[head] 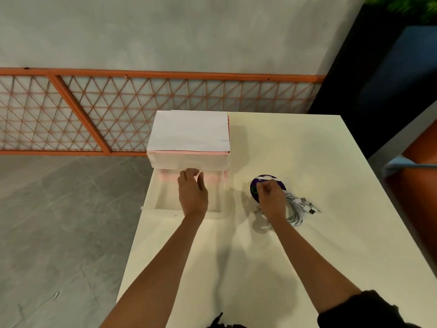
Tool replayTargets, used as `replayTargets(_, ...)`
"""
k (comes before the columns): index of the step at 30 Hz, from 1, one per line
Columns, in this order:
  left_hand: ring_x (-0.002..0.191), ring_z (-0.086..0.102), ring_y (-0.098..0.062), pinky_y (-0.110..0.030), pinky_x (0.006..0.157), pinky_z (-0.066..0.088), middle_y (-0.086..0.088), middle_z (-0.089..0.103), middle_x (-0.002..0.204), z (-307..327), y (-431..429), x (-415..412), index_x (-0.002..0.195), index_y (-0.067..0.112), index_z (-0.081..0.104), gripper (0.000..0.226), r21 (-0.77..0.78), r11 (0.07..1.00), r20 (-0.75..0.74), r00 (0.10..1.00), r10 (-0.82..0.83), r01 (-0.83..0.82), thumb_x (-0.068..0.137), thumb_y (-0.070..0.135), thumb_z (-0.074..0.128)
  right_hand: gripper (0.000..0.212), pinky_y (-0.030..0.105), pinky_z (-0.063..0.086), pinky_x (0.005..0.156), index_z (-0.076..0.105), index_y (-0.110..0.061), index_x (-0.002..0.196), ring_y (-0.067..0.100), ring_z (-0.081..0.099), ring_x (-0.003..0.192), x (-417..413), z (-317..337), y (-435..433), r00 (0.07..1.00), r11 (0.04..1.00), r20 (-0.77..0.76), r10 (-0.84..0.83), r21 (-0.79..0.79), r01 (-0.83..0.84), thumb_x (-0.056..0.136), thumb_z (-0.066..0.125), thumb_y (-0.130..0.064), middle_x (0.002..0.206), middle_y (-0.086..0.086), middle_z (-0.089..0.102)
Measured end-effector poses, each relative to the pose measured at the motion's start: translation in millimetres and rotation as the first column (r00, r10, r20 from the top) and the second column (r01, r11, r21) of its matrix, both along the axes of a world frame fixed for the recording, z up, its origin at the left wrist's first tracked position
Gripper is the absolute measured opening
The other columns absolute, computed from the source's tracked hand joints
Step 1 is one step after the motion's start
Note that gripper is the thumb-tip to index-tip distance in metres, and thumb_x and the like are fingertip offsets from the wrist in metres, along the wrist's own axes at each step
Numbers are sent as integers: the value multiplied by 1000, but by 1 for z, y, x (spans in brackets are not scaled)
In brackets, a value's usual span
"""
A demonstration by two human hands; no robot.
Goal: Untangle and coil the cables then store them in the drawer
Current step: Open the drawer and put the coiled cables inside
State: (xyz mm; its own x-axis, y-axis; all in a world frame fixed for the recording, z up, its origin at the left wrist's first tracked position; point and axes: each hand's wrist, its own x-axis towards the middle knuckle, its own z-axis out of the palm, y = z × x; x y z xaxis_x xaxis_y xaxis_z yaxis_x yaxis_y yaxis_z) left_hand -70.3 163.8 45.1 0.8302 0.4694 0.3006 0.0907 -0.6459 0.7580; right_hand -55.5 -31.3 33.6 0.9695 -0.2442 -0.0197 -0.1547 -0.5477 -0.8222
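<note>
1. At the far left, a grey floor (59, 221) runs up to an orange lattice fence (94, 110) set against a pale wall.
2. A small drawer unit (189, 131) with a white top stands on the far left corner of the cream table (295, 268).
3. Its lower drawer (160, 192) is pulled out toward the person, and its tray lies open on the tabletop.
4. The left hand (192, 192) hovers over the open drawer. Its fingers are loosely curled near the unit's front and hold nothing visible.
5. To the right, well apart from the drawer, a round purple disc (254, 185) lies flat on the table with a white strip (267, 178) across its far edge.
6. The right hand (269, 197) is over the disc with its fingertips bunched together. The blur hides whether they pinch the strip or anything else.
7. The white cables (295, 209) lie in a loose bundle on the table, just beside the right hand on its right, outside the drawer.
8. The cables' plugs (309, 207) fan out to the right, and one loop shows below the wrist.
</note>
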Motion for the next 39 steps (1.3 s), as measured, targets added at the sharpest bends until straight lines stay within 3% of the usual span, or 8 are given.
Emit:
replayTargets(6,91,59,-29,-39,75,48,-11,57,108,-2,-89,22,108,5,51,21,-129,958,-245,928,-281,256,99,23,45,25,38,42,91,61,-10,113,29,56,110,29,-3,-79,992,959,-128,-14,-284,-23,95,53,-26,115,11,60)
replayTargets(10,113,52,-35,-45,91,45,-20,51,123,-20,-133,29,122,0,44,47,-177,921,-593,709,-382,348,98,41,44,48,40,32,103,49,-17,132,28,44,126,34,-8,-117,904,873,-416,93,-402,-275,93,53,-44,133,10,48)
replayTargets(16,130,32,-36,-41,104,30,-22,37,139,-34,-168,28,139,-4,28,77,-177,917,-728,580,-366,357,91,53,50,50,42,35,104,52,-18,126,30,41,126,34,-20,-140,864,903,-479,156,-284,-321,87,61,-47,130,11,46)
replayTargets(23,126,37,-36,-40,102,34,-25,42,131,-28,-174,26,132,-7,36,55,-219,908,-700,591,-402,357,97,32,51,48,43,33,102,51,-11,126,32,40,125,33,-30,-141,831,917,-531,166,-227,-329,91,56,-45,128,14,48)
replayTargets(29,121,42,-35,-33,93,36,-26,39,130,-6,-160,25,127,-10,35,45,-243,909,-586,696,-415,338,98,22,50,45,35,41,89,55,-1,119,34,53,113,41,-14,-128,887,950,-419,195,-145,-277,91,60,-36,121,20,55)
replayTargets(32,116,46,-35,-34,92,37,-23,42,127,9,-137,27,125,-5,40,46,-243,927,-548,748,-373,285,96,28,53,44,43,47,92,59,0,114,33,55,112,47,0,-108,917,966,-336,213,-72,-250,88,64,-36,117,18,58)
replayTargets(36,114,50,-33,-33,92,40,-21,47,124,23,-90,31,124,-2,47,48,-279,938,-536,777,-330,206,95,35,54,43,33,43,74,63,3,92,29,58,89,48,21,-67,916,963,-314,249,-18,-268,84,69,-39,89,15,63)
replayTargets(39,105,57,-32,-31,83,42,-20,61,113,29,-50,30,112,-2,59,42,-297,939,-523,793,-311,172,93,36,57,45,30,27,57,51,-1,63,23,43,62,43,32,-31,919,963,-297,260,8,-270,80,73,-36,57,11,44)
